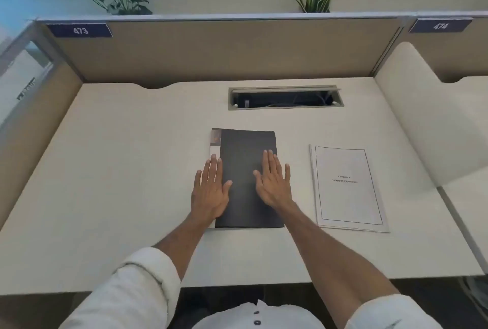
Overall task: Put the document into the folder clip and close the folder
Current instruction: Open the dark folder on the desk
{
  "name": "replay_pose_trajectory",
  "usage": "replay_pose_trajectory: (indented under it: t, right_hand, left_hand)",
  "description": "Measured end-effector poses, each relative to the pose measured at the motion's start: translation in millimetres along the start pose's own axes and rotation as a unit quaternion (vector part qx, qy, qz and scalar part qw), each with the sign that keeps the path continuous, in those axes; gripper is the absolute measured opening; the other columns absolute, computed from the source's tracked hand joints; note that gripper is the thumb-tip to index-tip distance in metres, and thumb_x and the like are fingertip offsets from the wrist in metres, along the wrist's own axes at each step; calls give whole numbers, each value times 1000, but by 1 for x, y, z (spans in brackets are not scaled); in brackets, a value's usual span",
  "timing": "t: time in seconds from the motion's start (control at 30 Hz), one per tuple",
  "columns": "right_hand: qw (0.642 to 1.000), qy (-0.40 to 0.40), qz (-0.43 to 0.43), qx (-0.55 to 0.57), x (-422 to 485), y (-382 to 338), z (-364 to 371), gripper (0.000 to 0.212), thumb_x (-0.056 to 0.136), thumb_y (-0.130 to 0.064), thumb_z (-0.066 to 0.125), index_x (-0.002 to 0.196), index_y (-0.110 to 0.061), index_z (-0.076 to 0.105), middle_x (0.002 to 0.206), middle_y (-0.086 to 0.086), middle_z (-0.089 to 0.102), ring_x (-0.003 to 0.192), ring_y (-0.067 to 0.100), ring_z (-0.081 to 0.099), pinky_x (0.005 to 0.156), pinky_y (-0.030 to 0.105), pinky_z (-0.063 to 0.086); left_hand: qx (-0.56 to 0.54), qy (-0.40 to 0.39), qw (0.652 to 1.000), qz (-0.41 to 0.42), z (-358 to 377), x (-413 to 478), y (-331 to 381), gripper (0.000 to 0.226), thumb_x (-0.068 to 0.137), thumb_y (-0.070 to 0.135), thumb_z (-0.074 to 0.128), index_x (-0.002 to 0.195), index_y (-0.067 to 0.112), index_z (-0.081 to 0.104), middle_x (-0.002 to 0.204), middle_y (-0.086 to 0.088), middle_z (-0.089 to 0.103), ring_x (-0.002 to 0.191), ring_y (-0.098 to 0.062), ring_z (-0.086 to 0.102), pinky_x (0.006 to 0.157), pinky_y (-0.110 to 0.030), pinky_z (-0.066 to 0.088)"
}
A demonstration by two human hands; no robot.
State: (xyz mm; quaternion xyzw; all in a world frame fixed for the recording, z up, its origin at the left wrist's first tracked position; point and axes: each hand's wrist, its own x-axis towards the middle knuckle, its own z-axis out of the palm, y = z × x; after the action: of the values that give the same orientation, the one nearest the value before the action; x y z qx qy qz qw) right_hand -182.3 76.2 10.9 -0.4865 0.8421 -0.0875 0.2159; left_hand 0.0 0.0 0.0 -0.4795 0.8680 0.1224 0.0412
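A dark grey folder point(247, 149) lies closed and flat in the middle of the white desk, with a pale spine strip along its left edge. My left hand point(210, 191) rests flat on the folder's left edge, fingers spread, partly on the desk. My right hand point(273, 182) lies flat on the folder's cover, fingers apart. The document point(348, 186), a white stapled sheaf with a framed title page, lies on the desk to the right of the folder, apart from it. The clip is hidden inside the folder.
The desk point(132, 170) is walled by tan partitions at the back and left. An open cable tray point(285, 97) is sunk in the desk behind the folder. A curved white divider point(422, 117) stands at the right. Plants stand behind the partition.
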Motion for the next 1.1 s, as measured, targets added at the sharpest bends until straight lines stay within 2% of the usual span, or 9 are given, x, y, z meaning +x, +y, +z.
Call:
replay_pose_trajectory:
  t: [0.07, 0.13, 0.2, 0.27, 0.53, 0.73, 0.93, 1.0, 1.1]
  right_hand:
    - [1000, -4, 19, 7, -3, 4, 2, 67, 120, -42, 20, 177, -18, -3, 186, 0, -6, 174, 20, -1, 140, 55, -1]
    - [998, 17, 56, 22, -7, 9, 9, 62, 119, -39, 30, 175, -15, 18, 181, 7, 20, 169, 27, 22, 137, 54, 17]
    - [990, 65, 115, 46, -9, 11, 13, 50, 115, -34, 42, 160, -13, 42, 160, 11, 44, 151, 32, 45, 122, 53, 39]
    - [975, 106, 178, 75, -9, 13, 15, 39, 112, -28, 48, 146, -11, 53, 147, 10, 51, 139, 33, 52, 111, 51, 46]
    - [951, 98, 250, 152, -10, 12, 20, 32, 104, -17, 54, 134, -6, 58, 140, 11, 55, 134, 34, 55, 108, 48, 47]
    - [904, 63, 294, 303, 0, 26, 9, 42, 96, -14, 65, 137, -5, 60, 145, 12, 58, 137, 35, 58, 116, 50, 49]
    - [854, 32, 284, 434, 1, 46, -9, 43, 98, -17, 75, 137, -11, 58, 134, 12, 69, 121, 31, 70, 106, 43, 58]
    - [860, 39, 266, 434, 1, 52, -17, 34, 98, -17, 75, 130, -11, 66, 127, 13, 75, 118, 33, 75, 106, 47, 60]
    - [861, 45, 227, 452, -2, 53, -30, 11, 100, -17, 72, 105, -9, 76, 114, 18, 81, 103, 33, 78, 88, 43, 58]
  left_hand:
    - [-12, -14, 999, -29, 4, -2, -3, 74, 119, 49, 20, 178, 14, -8, 186, -4, -20, 176, -23, -4, 144, -47, 7]
    - [-11, -4, 999, -49, 11, -5, -7, 73, 119, 48, 23, 178, 10, 1, 187, -8, -13, 175, -26, 8, 143, -47, 13]
    - [-21, -4, 997, -68, 16, -8, -5, 72, 119, 46, 28, 177, 7, 12, 187, -13, -2, 172, -31, 21, 140, -47, 23]
    - [-42, -11, 995, -84, 17, -11, -5, 70, 119, 44, 31, 176, 6, 18, 186, -14, 11, 167, -33, 30, 135, -48, 33]
    - [-62, -16, 992, -106, 18, -12, 2, 64, 118, 41, 35, 171, 5, 28, 174, -13, 35, 149, -35, 49, 118, -48, 50]
    - [-98, -12, 989, -114, 18, -8, 2, 61, 119, 41, 35, 168, 5, 32, 170, -13, 38, 142, -37, 51, 107, -49, 58]
    - [-146, 7, 983, -115, 22, -14, -5, 61, 119, 43, 34, 170, 9, 32, 174, -9, 34, 147, -36, 49, 109, -52, 57]
    - [-164, 17, 979, -116, 23, -16, -10, 62, 118, 44, 35, 171, 11, 31, 175, -8, 32, 150, -37, 49, 112, -53, 56]
    - [-177, 34, 975, -126, 19, -16, -15, 60, 118, 44, 37, 170, 13, 34, 175, -8, 34, 150, -38, 51, 113, -55, 55]
